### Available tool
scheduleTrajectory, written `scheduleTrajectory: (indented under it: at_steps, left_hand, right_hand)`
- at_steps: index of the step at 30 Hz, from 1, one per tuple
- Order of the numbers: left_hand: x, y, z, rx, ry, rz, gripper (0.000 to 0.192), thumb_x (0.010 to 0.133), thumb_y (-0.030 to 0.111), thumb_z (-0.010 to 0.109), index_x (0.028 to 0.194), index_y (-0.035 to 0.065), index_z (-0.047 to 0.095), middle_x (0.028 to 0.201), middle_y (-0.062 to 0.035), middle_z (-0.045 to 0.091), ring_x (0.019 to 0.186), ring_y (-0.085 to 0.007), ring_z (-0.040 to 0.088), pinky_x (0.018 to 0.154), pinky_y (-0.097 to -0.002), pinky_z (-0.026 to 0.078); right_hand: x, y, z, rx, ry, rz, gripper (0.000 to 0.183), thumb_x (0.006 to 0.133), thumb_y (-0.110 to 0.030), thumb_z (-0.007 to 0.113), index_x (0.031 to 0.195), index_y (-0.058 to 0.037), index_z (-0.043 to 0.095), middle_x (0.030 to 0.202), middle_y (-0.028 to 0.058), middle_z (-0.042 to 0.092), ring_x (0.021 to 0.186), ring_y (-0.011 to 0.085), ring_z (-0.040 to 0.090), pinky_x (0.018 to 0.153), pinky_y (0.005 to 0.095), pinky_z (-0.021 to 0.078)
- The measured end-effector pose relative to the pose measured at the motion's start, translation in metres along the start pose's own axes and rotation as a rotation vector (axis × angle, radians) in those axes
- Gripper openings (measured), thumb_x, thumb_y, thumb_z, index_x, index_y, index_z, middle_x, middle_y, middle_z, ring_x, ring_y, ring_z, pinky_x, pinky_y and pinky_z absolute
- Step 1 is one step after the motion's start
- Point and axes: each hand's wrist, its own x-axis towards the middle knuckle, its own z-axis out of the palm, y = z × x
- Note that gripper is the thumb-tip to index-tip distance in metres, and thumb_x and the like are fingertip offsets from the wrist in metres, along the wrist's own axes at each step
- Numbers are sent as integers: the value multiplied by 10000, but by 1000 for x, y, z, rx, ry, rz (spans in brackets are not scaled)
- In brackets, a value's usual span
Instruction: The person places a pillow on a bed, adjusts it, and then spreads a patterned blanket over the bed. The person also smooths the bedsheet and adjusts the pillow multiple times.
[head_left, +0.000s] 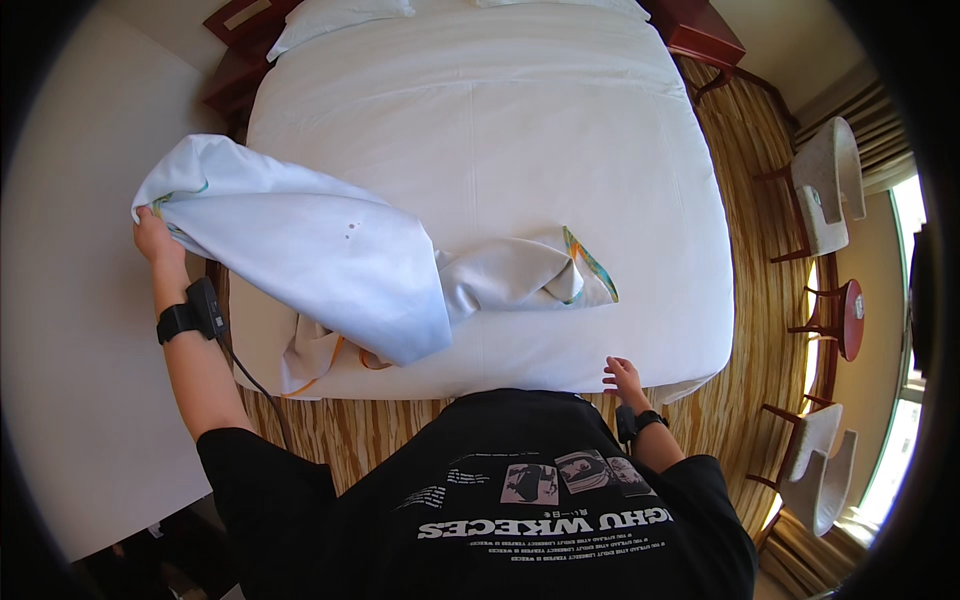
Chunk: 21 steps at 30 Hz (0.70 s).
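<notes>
My left hand (155, 234) grips one end of a pale cloth (315, 255), perhaps a bed runner, and lifts it at the left side of the bed. The cloth has a green and orange patterned edging, and a few small dark marks show on its face. Its middle bulges towards me, while its far end lies twisted on the white bedding (540, 157) with a pointed corner to the right. Another fold with an orange edge rests by the bed's near left corner. My right hand (622, 377) is empty with fingers apart, above the bed's near edge, away from the cloth.
White pillows (349, 13) lie at the bed's head. A red wooden nightstand (694, 34) stands at the far right. Along the window side are an armchair (819, 214), a small round table (851, 319) and another armchair (814, 450). A wall (90, 300) rises close on the left.
</notes>
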Motion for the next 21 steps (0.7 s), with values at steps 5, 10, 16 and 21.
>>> scheduleTrajectory:
  at_steps: [5,10,16,21]
  left_hand:
    - [67,-86,-58,-77,-24,-335,429,931,319,443,1176,-30,498,1119,-159,565,952,-295,596,772,-411,513]
    - [22,-206,-106,-92,-156,-583,502,841,260,575,1225,-29,432,1172,-192,536,1016,-334,572,817,-477,493]
    - [-153,-279,-81,524,-115,-265,762,672,207,744,1267,-36,336,1167,-227,498,1035,-318,531,878,-382,444]
    - [-276,-314,-82,556,-469,-150,859,637,273,777,1290,-32,310,1231,-264,428,1137,-349,442,929,-417,386]
  right_hand:
    - [-6,16,-13,50,44,3,523,846,-420,595,1219,-82,455,1035,72,556,800,182,576,606,336,508]
    - [-16,28,-18,33,47,52,543,842,-438,595,1232,-95,437,1063,71,543,794,182,574,625,361,503]
    - [-23,10,4,29,37,52,522,828,-401,619,1202,-72,465,1057,78,561,793,177,572,608,336,501]
    - [-3,-46,27,-73,70,-137,588,790,-385,662,1225,-50,451,1101,115,557,922,213,558,697,356,499]
